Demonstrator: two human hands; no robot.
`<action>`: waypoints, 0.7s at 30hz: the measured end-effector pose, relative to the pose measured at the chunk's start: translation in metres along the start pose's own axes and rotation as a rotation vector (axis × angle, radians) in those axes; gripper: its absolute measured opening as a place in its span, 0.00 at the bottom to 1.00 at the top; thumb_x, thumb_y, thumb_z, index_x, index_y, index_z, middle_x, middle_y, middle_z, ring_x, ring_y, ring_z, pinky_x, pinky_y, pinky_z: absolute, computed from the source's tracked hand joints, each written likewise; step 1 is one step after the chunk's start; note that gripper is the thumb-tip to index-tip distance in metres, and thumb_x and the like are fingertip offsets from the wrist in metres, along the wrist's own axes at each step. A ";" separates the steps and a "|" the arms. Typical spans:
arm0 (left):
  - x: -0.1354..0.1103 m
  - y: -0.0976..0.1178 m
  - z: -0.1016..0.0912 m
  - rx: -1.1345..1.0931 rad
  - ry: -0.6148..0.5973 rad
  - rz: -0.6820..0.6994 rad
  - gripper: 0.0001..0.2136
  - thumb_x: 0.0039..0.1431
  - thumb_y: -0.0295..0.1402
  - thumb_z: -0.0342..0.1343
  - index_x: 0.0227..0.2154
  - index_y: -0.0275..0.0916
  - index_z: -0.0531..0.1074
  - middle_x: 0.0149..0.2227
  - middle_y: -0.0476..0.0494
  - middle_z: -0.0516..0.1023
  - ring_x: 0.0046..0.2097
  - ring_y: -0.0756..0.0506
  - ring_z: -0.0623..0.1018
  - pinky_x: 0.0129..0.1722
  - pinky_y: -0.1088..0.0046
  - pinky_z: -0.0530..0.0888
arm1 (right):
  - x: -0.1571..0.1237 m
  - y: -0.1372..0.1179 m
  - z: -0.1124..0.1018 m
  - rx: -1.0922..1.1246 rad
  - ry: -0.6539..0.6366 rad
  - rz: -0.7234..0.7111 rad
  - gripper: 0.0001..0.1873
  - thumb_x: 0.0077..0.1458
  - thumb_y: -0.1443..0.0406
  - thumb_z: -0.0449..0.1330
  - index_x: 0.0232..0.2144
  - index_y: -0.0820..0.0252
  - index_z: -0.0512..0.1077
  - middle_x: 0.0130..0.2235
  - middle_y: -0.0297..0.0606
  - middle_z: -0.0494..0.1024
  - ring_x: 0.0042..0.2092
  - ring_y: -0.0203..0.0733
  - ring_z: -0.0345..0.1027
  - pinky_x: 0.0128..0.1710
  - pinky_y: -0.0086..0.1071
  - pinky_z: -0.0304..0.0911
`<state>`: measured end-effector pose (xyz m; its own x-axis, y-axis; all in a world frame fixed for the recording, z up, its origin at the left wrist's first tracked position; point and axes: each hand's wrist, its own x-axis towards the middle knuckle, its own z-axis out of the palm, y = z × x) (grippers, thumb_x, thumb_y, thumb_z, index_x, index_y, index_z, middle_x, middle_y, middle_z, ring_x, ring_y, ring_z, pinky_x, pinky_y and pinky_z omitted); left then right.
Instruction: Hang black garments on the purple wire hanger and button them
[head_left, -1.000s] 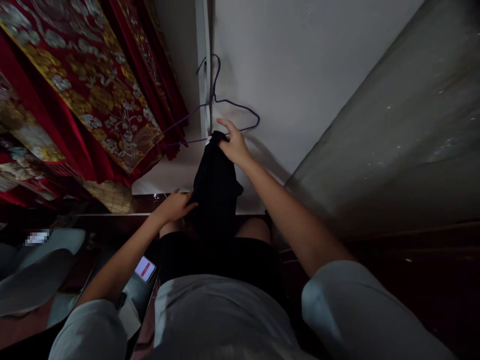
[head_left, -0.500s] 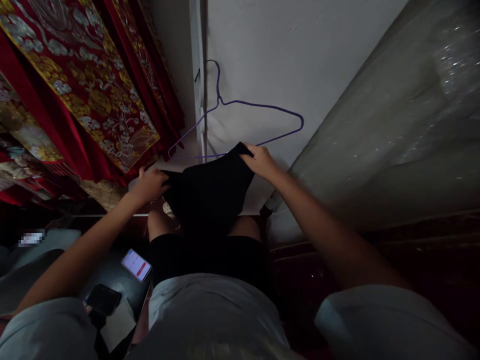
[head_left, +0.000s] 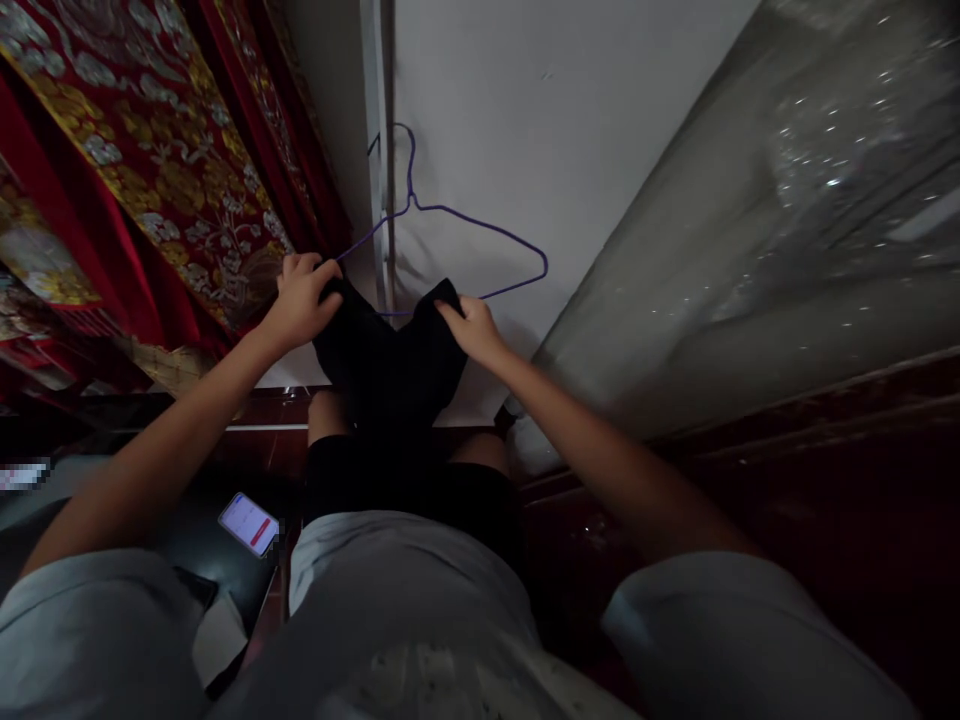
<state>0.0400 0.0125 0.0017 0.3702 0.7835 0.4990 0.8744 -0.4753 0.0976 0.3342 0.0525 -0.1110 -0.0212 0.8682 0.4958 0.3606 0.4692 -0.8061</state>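
Note:
A black garment (head_left: 394,370) is stretched between my two hands, its upper edge dipping in the middle; its exact kind is unclear in the dim light. My left hand (head_left: 304,300) grips the upper left corner, close to the left end of a purple clothes hanger (head_left: 480,222). With thumb and fingers closed, my right hand (head_left: 474,325) holds the upper right corner. The hanger hangs by its hook in front of a pale wall, and its lower bar passes partly behind the black cloth.
Red curtains (head_left: 217,200) with gold and silver embroidery hang at the left. A large plastic-wrapped object (head_left: 720,260) leans along the right. A lit phone (head_left: 250,524) lies on a dark seat at lower left, near a pale piece of paper or cloth (head_left: 219,638).
My left hand has risen, lifting the garment's left corner to the hanger's left end. The cloth's top edge now sags in the middle. The view has shifted slightly to the right.

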 end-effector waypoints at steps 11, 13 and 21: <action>0.054 0.013 -0.008 -0.142 0.069 -0.044 0.19 0.56 0.22 0.53 0.51 0.37 0.74 0.49 0.38 0.78 0.54 0.38 0.77 0.59 0.57 0.71 | -0.001 -0.020 0.011 -0.129 -0.018 0.035 0.20 0.70 0.55 0.53 0.26 0.57 0.67 0.28 0.39 0.71 0.39 0.48 0.71 0.43 0.41 0.70; 0.053 0.010 -0.010 -0.108 0.052 -0.079 0.16 0.58 0.24 0.52 0.48 0.38 0.76 0.48 0.37 0.80 0.54 0.36 0.77 0.58 0.56 0.70 | 0.001 -0.026 0.011 -0.222 -0.046 -0.026 0.18 0.70 0.56 0.54 0.30 0.58 0.72 0.31 0.40 0.75 0.41 0.48 0.73 0.46 0.40 0.71; 0.050 -0.002 -0.013 -0.011 0.088 -0.179 0.14 0.71 0.39 0.49 0.49 0.42 0.77 0.44 0.42 0.78 0.60 0.39 0.68 0.57 0.59 0.65 | 0.030 -0.027 -0.057 -0.365 0.241 -0.133 0.22 0.65 0.61 0.61 0.58 0.67 0.72 0.56 0.55 0.77 0.55 0.55 0.74 0.60 0.49 0.65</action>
<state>0.0525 0.0475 0.0379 0.1797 0.8180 0.5465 0.9203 -0.3361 0.2005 0.3770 0.0566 -0.0553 0.1129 0.7216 0.6831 0.6754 0.4485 -0.5854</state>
